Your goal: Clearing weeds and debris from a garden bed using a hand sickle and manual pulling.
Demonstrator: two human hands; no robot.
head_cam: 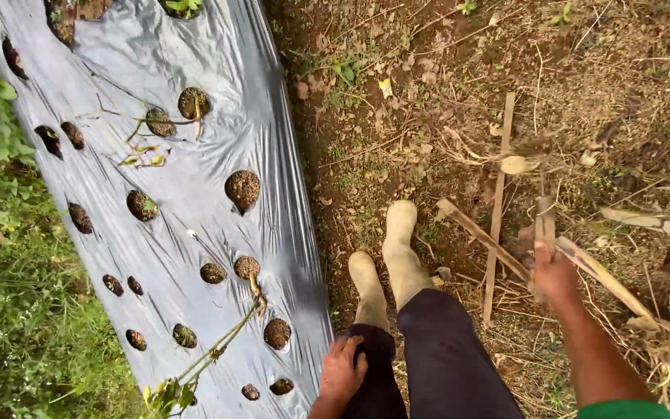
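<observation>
Seen from above, a person wears pale cream rubber boots (pixel 388 260) at the centre of the frame, dark navy trousers (pixel 428 357) below them, and a green sleeve edge (pixel 626 409) at the lower right. Both forearms and hands are bare.

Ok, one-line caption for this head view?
Right hand grips pale split bamboo sticks; left hand rests on dark trouser leg beside silver plastic mulch sheet.

Bed left, stakes right

Plastic sheet (pixel 195 194) w/ planting holes lies left; boots (pixel 385 264) stand on soil just right of it. Right hand (pixel 556 271) grips stake (pixel 544 225) among sticks further right; left hand (pixel 343 372) on thigh, near sheet edge
</observation>
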